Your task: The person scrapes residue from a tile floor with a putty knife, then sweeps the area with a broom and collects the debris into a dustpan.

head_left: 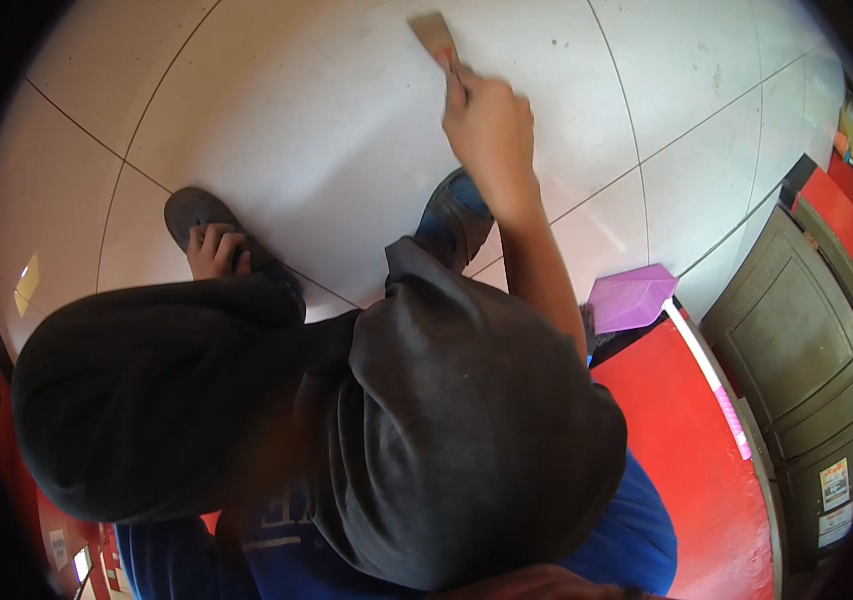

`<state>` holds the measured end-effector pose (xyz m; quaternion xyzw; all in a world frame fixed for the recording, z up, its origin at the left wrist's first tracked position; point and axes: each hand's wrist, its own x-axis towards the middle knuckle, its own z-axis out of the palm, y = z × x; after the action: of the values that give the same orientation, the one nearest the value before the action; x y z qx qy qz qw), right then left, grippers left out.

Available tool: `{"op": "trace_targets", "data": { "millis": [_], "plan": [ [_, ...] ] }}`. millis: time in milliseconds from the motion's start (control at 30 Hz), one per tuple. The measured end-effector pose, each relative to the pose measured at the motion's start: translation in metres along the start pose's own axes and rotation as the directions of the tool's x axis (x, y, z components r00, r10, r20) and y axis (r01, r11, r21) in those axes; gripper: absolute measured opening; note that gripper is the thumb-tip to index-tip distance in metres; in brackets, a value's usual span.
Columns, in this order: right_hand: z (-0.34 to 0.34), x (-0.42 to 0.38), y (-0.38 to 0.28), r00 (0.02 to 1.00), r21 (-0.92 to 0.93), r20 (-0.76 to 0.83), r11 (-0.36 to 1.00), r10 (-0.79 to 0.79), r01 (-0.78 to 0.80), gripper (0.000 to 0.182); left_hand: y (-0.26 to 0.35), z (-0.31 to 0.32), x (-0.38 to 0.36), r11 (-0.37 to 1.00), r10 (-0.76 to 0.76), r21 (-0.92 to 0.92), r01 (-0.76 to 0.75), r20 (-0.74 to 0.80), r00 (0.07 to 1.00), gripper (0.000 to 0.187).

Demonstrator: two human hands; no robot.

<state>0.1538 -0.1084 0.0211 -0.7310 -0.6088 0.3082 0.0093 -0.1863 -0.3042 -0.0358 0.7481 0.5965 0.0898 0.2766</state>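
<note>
My right hand (492, 125) is closed round the handle of a scraper (433, 36), whose flat, wide blade points away from me over the pale tiled floor (346, 110). Down at the left, my left hand (214, 250) rests by my left shoe (198, 208), its fingers bent and a little apart against the dark upper. The left forearm is hidden behind my knee in dark trousers (146, 390). My right shoe (458, 215) stands on the tiles just below the right wrist.
To the right, a purple dustpan (632, 298) with a long white handle (694, 345) leans by a red wall (701, 440). Beyond it is a dark panelled door (796, 340) with small papers stuck on it. Dark joint lines cross the floor, and small specks (558, 43) show at the upper right.
</note>
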Motion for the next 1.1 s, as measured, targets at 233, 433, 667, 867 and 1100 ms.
{"op": "trace_targets", "data": {
  "millis": [233,433,667,867,1100],
  "plan": [
    [-0.017,-0.027,0.039,1.0,-0.042,0.001,0.999,-0.024,0.024,0.027,-0.005,-0.003,0.003,0.998,0.054,0.031,-0.055,0.038,0.998,0.032],
    [-0.019,0.039,-0.018,0.998,-0.074,0.059,0.997,0.004,0.0,0.027,-0.004,-0.007,0.01,0.991,0.118,0.057,-0.125,0.112,0.987,0.033],
    [-0.006,-0.003,0.003,0.996,-0.137,0.094,0.99,-0.011,0.024,0.029,0.006,-0.015,0.014,0.994,-0.008,0.111,-0.018,0.233,0.973,0.033],
    [-0.02,-0.004,0.004,0.992,-0.142,0.118,0.988,-0.048,0.065,0.029,0.018,-0.029,0.024,0.998,0.001,0.065,-0.021,0.297,0.955,0.029],
    [-0.007,0.026,-0.01,0.997,-0.124,0.068,0.992,-0.03,0.038,0.028,0.021,-0.031,0.028,0.994,-0.041,0.112,0.001,0.355,0.934,0.026]
  ]
}}
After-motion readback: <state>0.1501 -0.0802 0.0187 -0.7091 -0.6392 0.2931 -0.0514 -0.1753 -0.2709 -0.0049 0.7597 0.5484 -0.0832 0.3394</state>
